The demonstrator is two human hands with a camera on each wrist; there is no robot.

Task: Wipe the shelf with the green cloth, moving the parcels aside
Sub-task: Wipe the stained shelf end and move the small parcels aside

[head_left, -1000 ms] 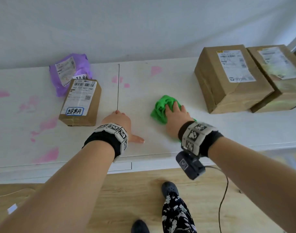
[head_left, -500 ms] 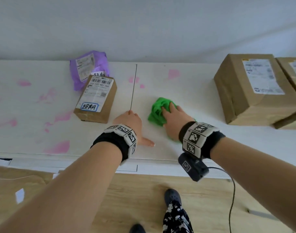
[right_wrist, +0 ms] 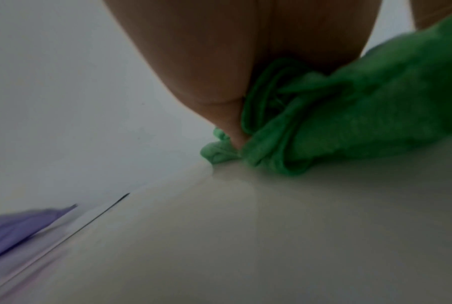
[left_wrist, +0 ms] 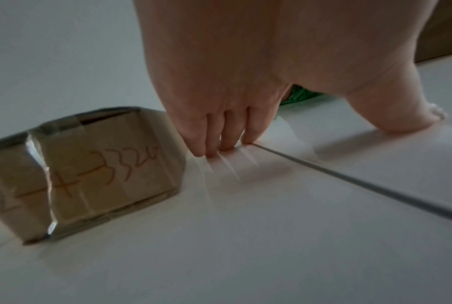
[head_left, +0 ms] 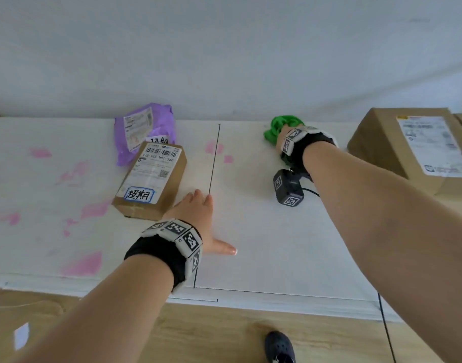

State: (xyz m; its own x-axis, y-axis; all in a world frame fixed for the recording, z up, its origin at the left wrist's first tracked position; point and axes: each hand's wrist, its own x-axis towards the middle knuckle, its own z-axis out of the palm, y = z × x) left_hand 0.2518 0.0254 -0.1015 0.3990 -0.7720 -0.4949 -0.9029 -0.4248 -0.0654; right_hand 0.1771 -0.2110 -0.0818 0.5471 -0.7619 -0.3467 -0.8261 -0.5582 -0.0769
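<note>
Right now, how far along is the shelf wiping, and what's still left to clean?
Partly done. The panel between the two hands looks free of stains. In hand: the right hand presses the green cloth at the back edge by the wall, while the left hand rests flat on the shelf. Left: pink stains across the left panel, around the small brown parcel and purple parcel, which need moving.
</note>
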